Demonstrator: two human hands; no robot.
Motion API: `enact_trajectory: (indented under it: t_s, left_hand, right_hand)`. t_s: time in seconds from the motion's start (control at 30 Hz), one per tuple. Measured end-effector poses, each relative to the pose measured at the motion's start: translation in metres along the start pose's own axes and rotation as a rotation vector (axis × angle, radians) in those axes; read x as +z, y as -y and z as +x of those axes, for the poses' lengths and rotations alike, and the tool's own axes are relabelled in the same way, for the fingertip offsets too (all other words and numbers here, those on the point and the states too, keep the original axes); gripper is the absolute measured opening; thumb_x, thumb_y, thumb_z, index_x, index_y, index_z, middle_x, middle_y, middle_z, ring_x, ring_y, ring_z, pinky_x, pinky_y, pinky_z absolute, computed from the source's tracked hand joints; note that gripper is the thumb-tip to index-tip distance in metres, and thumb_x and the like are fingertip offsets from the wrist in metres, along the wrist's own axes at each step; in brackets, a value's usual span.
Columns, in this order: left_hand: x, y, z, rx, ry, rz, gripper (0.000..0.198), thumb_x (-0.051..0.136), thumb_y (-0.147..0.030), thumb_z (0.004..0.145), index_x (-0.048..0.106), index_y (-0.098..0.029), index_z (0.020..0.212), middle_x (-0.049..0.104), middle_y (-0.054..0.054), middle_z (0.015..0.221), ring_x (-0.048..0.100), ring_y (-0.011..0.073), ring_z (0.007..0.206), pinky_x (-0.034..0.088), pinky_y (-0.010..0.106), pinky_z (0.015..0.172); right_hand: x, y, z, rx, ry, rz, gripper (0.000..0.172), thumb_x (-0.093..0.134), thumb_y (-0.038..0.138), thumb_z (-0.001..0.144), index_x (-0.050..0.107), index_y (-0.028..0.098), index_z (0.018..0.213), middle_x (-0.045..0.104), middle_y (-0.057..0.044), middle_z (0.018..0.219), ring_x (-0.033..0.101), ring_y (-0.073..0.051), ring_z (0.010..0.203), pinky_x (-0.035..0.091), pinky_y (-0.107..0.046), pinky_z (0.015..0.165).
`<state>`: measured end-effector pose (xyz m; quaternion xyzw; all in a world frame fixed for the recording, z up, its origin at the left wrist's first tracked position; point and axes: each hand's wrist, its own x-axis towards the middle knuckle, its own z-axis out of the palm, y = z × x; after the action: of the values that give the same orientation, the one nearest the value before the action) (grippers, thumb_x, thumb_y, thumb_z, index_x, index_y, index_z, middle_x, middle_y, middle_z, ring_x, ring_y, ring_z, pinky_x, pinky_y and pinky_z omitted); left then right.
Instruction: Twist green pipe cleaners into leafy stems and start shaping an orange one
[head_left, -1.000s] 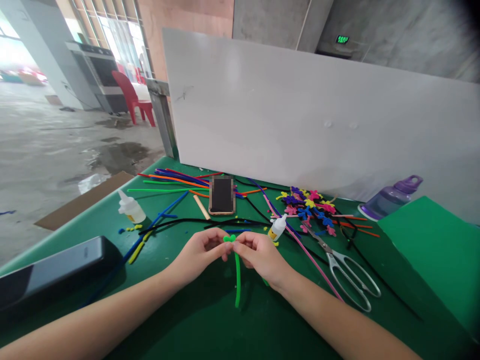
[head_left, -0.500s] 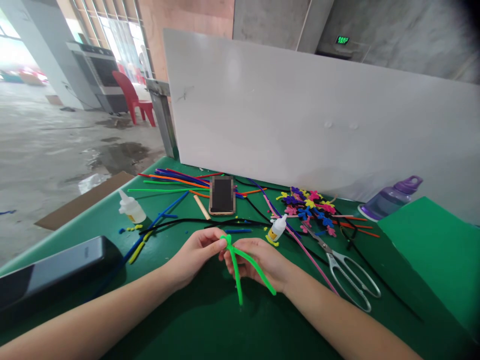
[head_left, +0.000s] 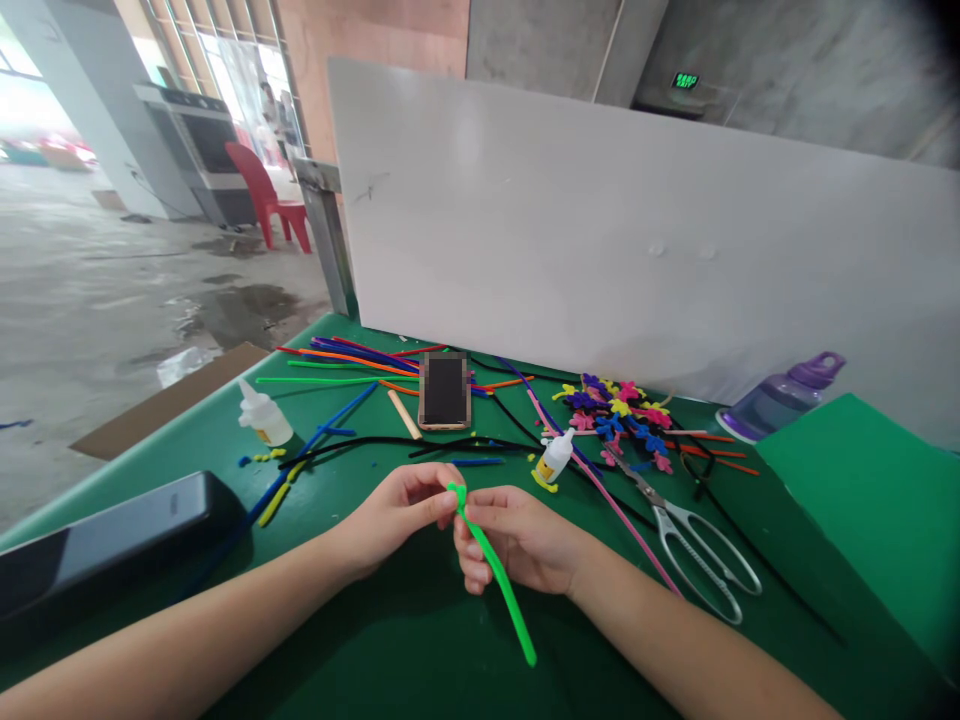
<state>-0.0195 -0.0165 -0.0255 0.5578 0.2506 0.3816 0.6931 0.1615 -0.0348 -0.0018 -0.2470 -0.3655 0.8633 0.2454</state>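
A bright green pipe cleaner (head_left: 504, 582) is held between my two hands above the green table. Its upper end is bent into small loops, and a long tail slants down to the right. My left hand (head_left: 409, 508) pinches the looped end between thumb and fingers. Just below that, my right hand (head_left: 517, 535) is closed on the stem, thumb against the curled fingers. A small white glue bottle (head_left: 555, 458) stands beyond my right hand, near a pile of colourful pipe-cleaner flowers (head_left: 619, 410).
Loose pipe cleaners (head_left: 352, 352) lie around a phone (head_left: 445, 392) at the back. Scissors (head_left: 675, 535), a purple water bottle (head_left: 780, 395) and a green box (head_left: 862, 510) are on the right. Another glue bottle (head_left: 264, 415) and a dark device (head_left: 112, 545) sit left. A white board (head_left: 600, 230) rises behind.
The two green tails that hung apart now show as a single line pointing down right. My right fingers have closed in a pinch on the stem, just under the loops.
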Motion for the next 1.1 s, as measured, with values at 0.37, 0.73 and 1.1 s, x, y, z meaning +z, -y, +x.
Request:
enact_trajectory:
  t_s: [0.37, 0.73, 1.1]
  left_hand:
    - [0.001, -0.006, 0.001, 0.031, 0.046, 0.121, 0.017, 0.062, -0.029, 0.081, 0.060, -0.012, 0.080, 0.052, 0.002, 0.079, 0.051, 0.0115, 0.067, 0.041, 0.025, 0.063]
    - [0.003, -0.008, 0.004, -0.042, -0.073, 0.194, 0.024, 0.062, -0.032, 0.079, 0.056, -0.012, 0.068, 0.051, -0.001, 0.067, 0.046, 0.0101, 0.063, 0.036, 0.022, 0.062]
    - [0.006, -0.006, 0.005, -0.163, -0.171, 0.264, 0.028, 0.062, -0.034, 0.077, 0.050, -0.013, 0.062, 0.048, -0.004, 0.056, 0.041, 0.0089, 0.056, 0.029, 0.022, 0.056]
  right_hand:
    - [-0.008, 0.000, 0.001, 0.009, -0.114, -0.100, 0.030, 0.072, 0.037, 0.073, 0.057, 0.012, 0.076, 0.049, 0.004, 0.060, 0.032, -0.002, 0.042, 0.016, -0.021, 0.043]
    - [-0.011, 0.003, 0.001, -0.013, -0.168, -0.169, 0.032, 0.072, 0.038, 0.071, 0.050, 0.016, 0.069, 0.027, 0.011, 0.050, 0.017, -0.003, 0.043, 0.010, -0.021, 0.042]
    - [-0.005, 0.002, 0.000, -0.206, -0.404, -0.764, 0.028, 0.063, 0.038, 0.078, 0.050, 0.017, 0.067, 0.033, 0.009, 0.049, 0.023, -0.005, 0.044, 0.014, -0.021, 0.041]
